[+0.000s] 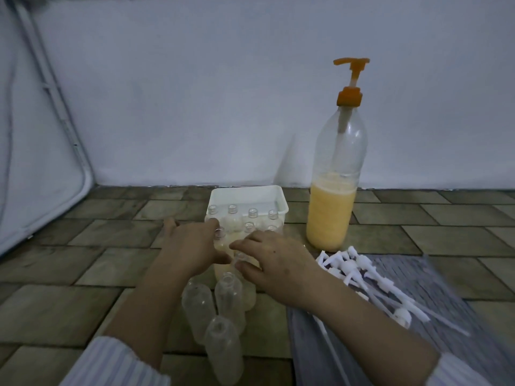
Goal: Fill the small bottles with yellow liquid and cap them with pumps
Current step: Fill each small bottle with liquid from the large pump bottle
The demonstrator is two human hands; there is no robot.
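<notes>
1. At the middle of the tiled tabletop (83, 274), left hand (192, 246) and right hand (276, 263) close together, just in front of a white tub (274, 195).
2. Left grip curled round a small bottle (221, 240) holding yellow liquid, neck showing beside the fingers.
3. Right grip: fingers bent over another small bottle (242, 260) just beside the first; grasping or only touching cannot be told, being blurred.
4. Inside the white tub, a row of clear bottle necks (252, 213), upright.
5. Nearer the body, three empty clear bottles (227, 296) standing close together, between the forearms.
6. Right of the tub, near the wall, a tall clear bottle (334, 213) roughly a third full of yellow liquid, topped by an orange pump (349, 79).
7. On a grey striped cloth (418, 274) at the right, a loose heap of white pumps (359, 274) with long tubes, just beside the right wrist.
8. At the bottom corners, striped sleeves (117, 363) pushed back from both forearms.
</notes>
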